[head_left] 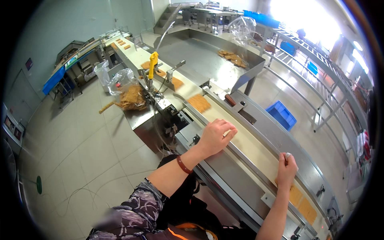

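Over the pale conveyor belt (250, 150), my left hand (217, 136) hovers near the near-side metal rail, its fingers curled in and nothing showing between them. A flat golden-brown slab (199, 103) lies on the belt beyond that hand. My right hand (287, 170) is closed farther down the belt by the far-side rail. A small white bit shows at its fingertips; what it is I cannot make out. Below that wrist, more flat golden-brown slabs (302, 203) lie in the channel, partly covered by my forearm.
A yellow-handled device (153, 66) stands over the belt upstream. Left of it, a clear bag of brown pieces (132, 97) rests on a metal stand. A wide steel tray (192, 52) holds a brown pile. A blue crate (281, 115) sits on the floor, near a roller rack (326, 76).
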`<state>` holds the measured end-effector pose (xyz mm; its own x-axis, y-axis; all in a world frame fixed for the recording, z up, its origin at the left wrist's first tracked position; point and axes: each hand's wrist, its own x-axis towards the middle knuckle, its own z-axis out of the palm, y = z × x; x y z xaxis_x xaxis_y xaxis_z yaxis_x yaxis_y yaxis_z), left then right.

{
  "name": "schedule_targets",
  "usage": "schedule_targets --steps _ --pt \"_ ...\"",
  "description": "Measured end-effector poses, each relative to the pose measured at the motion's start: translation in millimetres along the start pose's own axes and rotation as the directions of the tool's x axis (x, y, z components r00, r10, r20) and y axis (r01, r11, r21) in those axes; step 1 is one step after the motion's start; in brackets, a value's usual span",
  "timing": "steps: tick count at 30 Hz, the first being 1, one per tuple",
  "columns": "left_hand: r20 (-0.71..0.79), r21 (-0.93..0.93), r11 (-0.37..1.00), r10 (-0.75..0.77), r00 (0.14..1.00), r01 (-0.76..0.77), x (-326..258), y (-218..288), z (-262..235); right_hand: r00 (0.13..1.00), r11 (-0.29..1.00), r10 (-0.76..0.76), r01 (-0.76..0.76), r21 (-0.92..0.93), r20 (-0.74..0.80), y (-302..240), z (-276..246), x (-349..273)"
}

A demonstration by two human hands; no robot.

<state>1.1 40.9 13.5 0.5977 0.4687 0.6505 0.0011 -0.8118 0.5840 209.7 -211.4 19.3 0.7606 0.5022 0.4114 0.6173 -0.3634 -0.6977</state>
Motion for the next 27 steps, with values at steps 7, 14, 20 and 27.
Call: schedule_targets --steps 7,14,20,27 --pt "-0.02 0.005 1.0 0.01 1.0 -0.009 -0.5 1.0 3.9 1.0 1.0 -0.005 0.005 -0.004 -0.002 6.8 -0.3 -1.0" --pt "-0.032 0.014 1.0 -0.017 0.999 0.017 -2.0 0.9 5.9 0.999 0.999 -0.031 0.031 -0.011 0.01 8.1 -0.4 -0.2" --pt "-0.01 -0.004 1.0 -0.014 1.0 0.014 -1.2 -1.1 4.9 0.999 0.999 -0.032 0.032 -0.014 0.009 14.5 1.0 0.5" --pt "0.001 0.024 0.999 -0.028 1.0 0.028 -1.7 1.4 2.5 0.998 0.998 -0.058 0.059 -0.021 0.01 11.5 -0.1 0.6"
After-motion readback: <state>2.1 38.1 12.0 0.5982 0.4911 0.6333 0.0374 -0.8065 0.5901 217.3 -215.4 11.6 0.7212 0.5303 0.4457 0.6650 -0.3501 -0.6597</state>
